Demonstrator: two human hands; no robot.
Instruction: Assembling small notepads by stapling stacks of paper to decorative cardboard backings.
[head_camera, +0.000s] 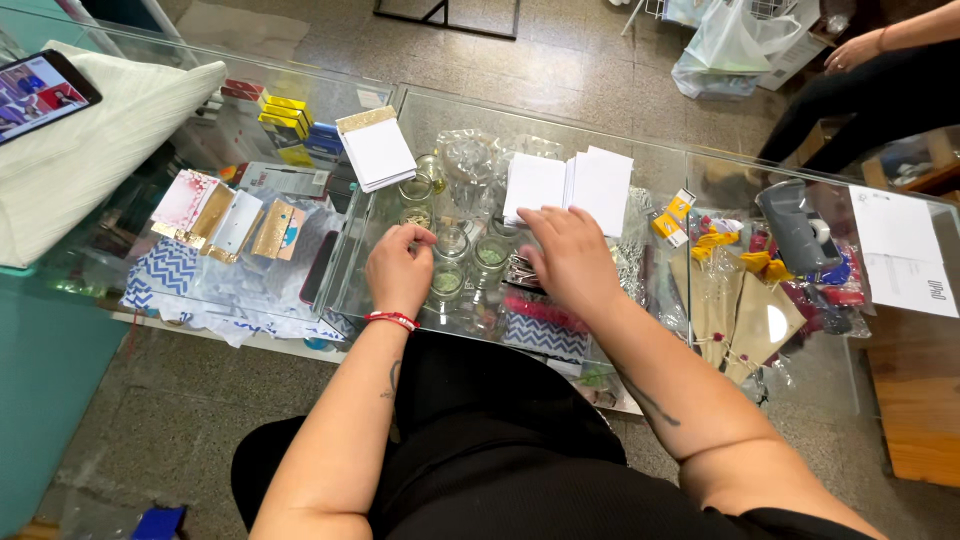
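Both of my hands rest on a glass counter top. My left hand, with a red band at the wrist, lies with fingers curled and nothing visibly in it. My right hand lies flat, palm down, fingers spread toward two stacks of white cards just beyond it. A third stack of white cards with a gold edge lies farther left. Under the glass, between my hands, stand several small glass jars with green lids.
A grey tape dispenser and a white printed sheet lie at the right. A phone rests on white cloth at the left. Small gift bags show under the glass. Another person's hand is at the top right.
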